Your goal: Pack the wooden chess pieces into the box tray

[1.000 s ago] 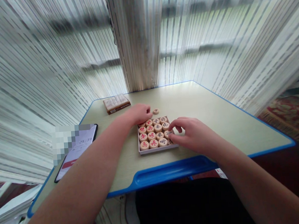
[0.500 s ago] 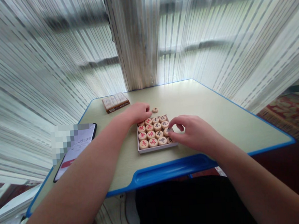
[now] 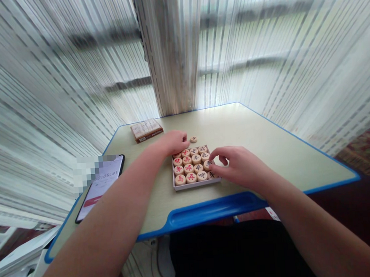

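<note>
A shallow white box (image 3: pixel 197 185) stands on the table, filled with rows of round wooden Chinese chess pieces (image 3: pixel 189 168) marked in red or black. My left hand (image 3: pixel 176 142) lies over the box's far left corner, fingers curled down and partly covering a piece there; whatever they hold is hidden. At the right side of the box is my right hand (image 3: pixel 232 160), its thumb and index finger closed around the edge of a black-marked piece (image 3: pixel 208 165). One loose black-marked piece (image 3: pixel 193 139) lies on the table just beyond the box, right of my left hand.
The pale table (image 3: pixel 250 125) has a blue rim and a blue front trough (image 3: pixel 215 206). A brown-and-white carton (image 3: pixel 147 129) lies at the far left. A phone (image 3: pixel 102 184) with a running timer rests by the left edge. Sheer curtains (image 3: pixel 174 71) hang behind.
The view has shifted slightly, so everything sits a little lower and the left side further right. Both hands keep nearly the same place at the box. The phone's timer has advanced.
</note>
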A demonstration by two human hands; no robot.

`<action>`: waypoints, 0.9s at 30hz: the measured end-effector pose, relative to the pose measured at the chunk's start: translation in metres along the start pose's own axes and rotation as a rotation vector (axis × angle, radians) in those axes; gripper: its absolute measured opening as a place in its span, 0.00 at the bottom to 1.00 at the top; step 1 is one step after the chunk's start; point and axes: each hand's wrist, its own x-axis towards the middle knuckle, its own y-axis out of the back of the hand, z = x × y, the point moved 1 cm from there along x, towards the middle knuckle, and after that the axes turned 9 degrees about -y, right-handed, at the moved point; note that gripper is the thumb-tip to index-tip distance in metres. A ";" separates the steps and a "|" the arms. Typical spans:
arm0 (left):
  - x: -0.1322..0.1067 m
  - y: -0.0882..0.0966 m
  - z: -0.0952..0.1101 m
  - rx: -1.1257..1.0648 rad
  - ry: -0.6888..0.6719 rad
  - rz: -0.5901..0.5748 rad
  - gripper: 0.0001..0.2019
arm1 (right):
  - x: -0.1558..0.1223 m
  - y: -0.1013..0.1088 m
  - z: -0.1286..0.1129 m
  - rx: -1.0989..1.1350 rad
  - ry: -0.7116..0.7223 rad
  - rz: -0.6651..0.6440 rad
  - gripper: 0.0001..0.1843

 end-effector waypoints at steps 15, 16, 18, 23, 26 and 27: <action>0.001 -0.001 0.001 0.006 0.010 0.002 0.15 | -0.008 -0.006 -0.011 0.114 0.336 -0.083 0.07; 0.001 -0.001 0.001 0.007 0.010 -0.001 0.15 | -0.008 -0.006 -0.011 0.112 0.335 -0.084 0.07; 0.001 -0.001 0.001 0.009 0.011 -0.004 0.15 | -0.008 -0.005 -0.011 0.108 0.327 -0.083 0.07; 0.001 -0.001 0.000 0.008 0.004 -0.001 0.15 | -0.009 -0.004 -0.011 0.109 0.334 -0.091 0.08; 0.001 0.000 0.000 0.005 0.000 -0.001 0.15 | -0.009 -0.005 -0.011 0.124 0.345 -0.096 0.09; 0.001 0.000 0.000 0.003 0.002 0.000 0.15 | -0.009 -0.006 -0.011 0.129 0.336 -0.099 0.09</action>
